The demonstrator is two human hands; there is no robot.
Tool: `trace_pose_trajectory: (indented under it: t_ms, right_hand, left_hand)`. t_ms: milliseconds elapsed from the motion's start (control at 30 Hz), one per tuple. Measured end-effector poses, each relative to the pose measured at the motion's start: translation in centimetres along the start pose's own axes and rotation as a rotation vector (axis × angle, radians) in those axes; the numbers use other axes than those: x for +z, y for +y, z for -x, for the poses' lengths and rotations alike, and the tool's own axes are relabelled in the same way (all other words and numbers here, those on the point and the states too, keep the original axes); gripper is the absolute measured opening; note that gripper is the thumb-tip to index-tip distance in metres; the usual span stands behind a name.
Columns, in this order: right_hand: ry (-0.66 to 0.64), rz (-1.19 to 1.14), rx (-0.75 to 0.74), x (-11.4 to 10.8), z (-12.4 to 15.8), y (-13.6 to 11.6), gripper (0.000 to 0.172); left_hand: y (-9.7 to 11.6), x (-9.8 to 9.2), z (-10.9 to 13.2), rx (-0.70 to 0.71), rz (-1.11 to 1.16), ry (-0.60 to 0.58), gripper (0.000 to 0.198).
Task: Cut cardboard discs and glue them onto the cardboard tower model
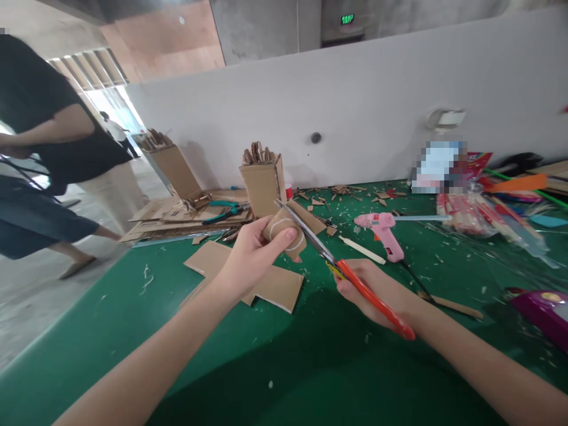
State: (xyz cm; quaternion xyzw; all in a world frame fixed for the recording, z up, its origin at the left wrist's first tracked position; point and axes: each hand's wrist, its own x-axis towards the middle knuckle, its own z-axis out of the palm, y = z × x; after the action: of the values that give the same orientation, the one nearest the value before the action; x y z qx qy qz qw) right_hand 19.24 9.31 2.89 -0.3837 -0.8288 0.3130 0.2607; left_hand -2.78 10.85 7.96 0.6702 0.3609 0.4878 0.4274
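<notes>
My left hand (pixel 261 251) pinches a small piece of brown cardboard (pixel 295 241) with pale curved lines drawn on it. In my right hand (pixel 366 290) is a pair of scissors (pixel 373 300) with red handles, its blades reaching up and left to the edge of that piece. Whether the blades are biting into the cardboard I cannot tell. Below the left hand, flat cut cardboard (pixel 279 287) lies on the green table (pixel 248 373). A cardboard box (pixel 261 189) holding several cardboard strips stands just behind the hands.
A pink glue gun (pixel 385 231) with a glue stick sits right of centre, near a cream-coloured stick (pixel 362 249). Teal-handled pliers (pixel 222 210) rest on stacked cardboard at left. Bagged sticks (pixel 479 216) and a purple object (pixel 541 313) lie right. A person (pixel 57 118) stands left.
</notes>
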Motion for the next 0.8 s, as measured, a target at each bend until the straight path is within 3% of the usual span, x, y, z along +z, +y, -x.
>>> trace_pose_trajectory:
  t_ms: [200, 467, 600, 800]
  right_hand:
    - [0.024, -0.005, 0.011, 0.2, 0.0, 0.0, 0.043]
    - [0.018, -0.096, 0.006, 0.3, -0.2, 0.1, 0.050]
    - [-0.071, -0.189, -0.016, -0.2, 0.2, -0.3, 0.051]
    - [-0.087, -0.139, -0.024, -0.6, 0.3, -0.8, 0.049]
  left_hand:
    - [-0.1, -0.1, -0.1, -0.026, 0.042, 0.011, 0.020]
    - [-1.3, 1.4, 0.1, -0.165, 0.440, 0.183, 0.023]
    - [-1.2, 1.8, 0.3, -0.117, 0.390, 0.104, 0.026]
    - [-0.4, 1.2, 0.3, -0.066, 0.199, -0.057, 0.030]
